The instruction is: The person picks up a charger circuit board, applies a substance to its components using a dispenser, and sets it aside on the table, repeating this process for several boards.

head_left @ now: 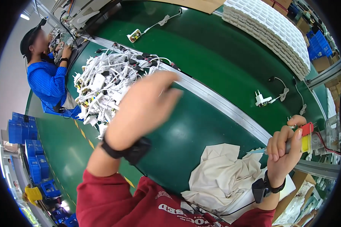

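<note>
My left hand [146,106], smeared by motion, passes over the right edge of a heap of white plug adapters with cables [102,85]. Its thumb and fingers point to the right, but the blur hides whether anything is between them. At the right edge of the bench, my right hand [286,145] is closed around a grey tool with a thin light-blue tip [258,151] pointing left. By its fingertips are a red block [307,129] and a yellow band [305,144], with red and black wires alongside. A crumpled cream cloth [219,178] lies left of my right wrist.
Beyond a metal rail [216,100] runs a green belt [204,56]. It carries an opened adapter with its circuit board showing [134,36] and a white plug adapter [262,99]. White moulded trays [269,30] are stacked far right. A co-worker in blue [47,81] sits far left.
</note>
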Demonstrator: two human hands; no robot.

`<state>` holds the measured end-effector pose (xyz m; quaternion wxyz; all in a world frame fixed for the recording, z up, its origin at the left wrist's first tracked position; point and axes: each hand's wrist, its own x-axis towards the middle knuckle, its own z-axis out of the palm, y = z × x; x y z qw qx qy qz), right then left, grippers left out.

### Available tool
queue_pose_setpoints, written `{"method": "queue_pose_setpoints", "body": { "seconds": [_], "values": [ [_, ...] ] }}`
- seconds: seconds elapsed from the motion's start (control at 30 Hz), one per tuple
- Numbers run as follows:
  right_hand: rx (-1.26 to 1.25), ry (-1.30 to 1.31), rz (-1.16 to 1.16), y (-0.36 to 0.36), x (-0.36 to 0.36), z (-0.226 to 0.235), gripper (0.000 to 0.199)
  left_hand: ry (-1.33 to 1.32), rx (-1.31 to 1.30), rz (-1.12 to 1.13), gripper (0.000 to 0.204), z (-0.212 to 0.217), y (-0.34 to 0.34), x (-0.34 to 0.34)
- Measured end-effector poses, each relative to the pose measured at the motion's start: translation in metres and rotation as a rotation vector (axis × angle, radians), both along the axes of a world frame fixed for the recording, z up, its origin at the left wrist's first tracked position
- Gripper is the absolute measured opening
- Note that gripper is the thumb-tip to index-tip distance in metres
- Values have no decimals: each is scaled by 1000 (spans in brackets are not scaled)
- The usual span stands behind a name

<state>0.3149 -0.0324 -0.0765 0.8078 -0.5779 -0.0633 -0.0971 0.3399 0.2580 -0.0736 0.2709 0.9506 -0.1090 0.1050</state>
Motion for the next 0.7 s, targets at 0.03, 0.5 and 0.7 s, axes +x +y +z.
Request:
{"method": "queue_pose_setpoints", "body": {
  "seconds": [0.03, 0.5, 0.7],
  "values": [
    [-2, 1, 3, 0, 0, -2, 27, 120, 16, 222, 24, 12, 21, -8],
    [40, -17, 26, 18, 0, -10, 24, 281, 140, 509, 19, -25, 318, -77],
    [19, -7, 16, 22, 4, -12, 26, 125, 264, 550, 14, -29, 293, -76]
  ]
}}
